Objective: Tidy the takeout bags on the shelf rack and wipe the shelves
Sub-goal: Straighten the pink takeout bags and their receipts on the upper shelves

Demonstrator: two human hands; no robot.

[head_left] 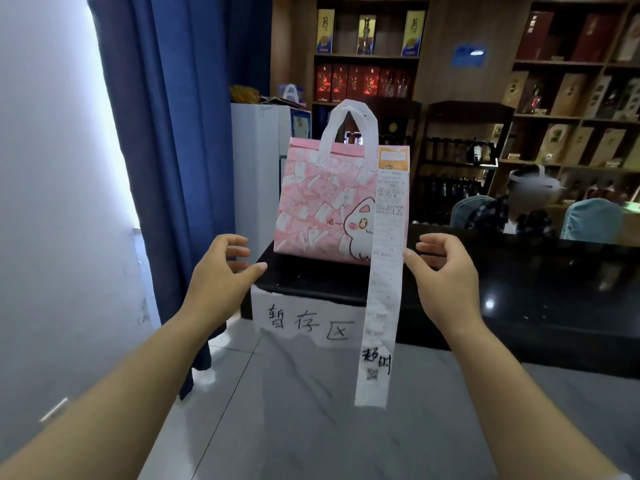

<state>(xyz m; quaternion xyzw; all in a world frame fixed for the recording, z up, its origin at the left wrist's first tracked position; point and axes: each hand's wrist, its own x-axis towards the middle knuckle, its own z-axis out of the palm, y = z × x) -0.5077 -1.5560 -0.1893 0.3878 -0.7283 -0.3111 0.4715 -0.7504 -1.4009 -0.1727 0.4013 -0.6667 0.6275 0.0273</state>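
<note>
Bag: the pink takeout bag (322, 202) stands upright on the black counter (519, 278), centre frame.
Receipt: a long receipt (382, 289) hangs down the bag's right side.
My left hand (218, 275): fingers loosely spread, empty, left of the bag.
My right hand (450, 275): relaxed, empty, thumb at the receipt's edge.

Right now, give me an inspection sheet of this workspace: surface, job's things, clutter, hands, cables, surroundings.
Surface: glossy black counter, handwritten paper sign hanging off its front edge.
Job's things: pink takeout bag upright at the counter's left end, handles up; long receipt hangs from its right side past the counter edge.
Clutter: nothing seen.
Hands: left hand open, left of the bag, not touching; right hand open, thumb at the receipt's edge, contact unclear.
Cables: nothing seen.
Surroundings: blue curtain at left, wooden shelves holding boxed bottles behind, seated person beyond the counter.
</note>
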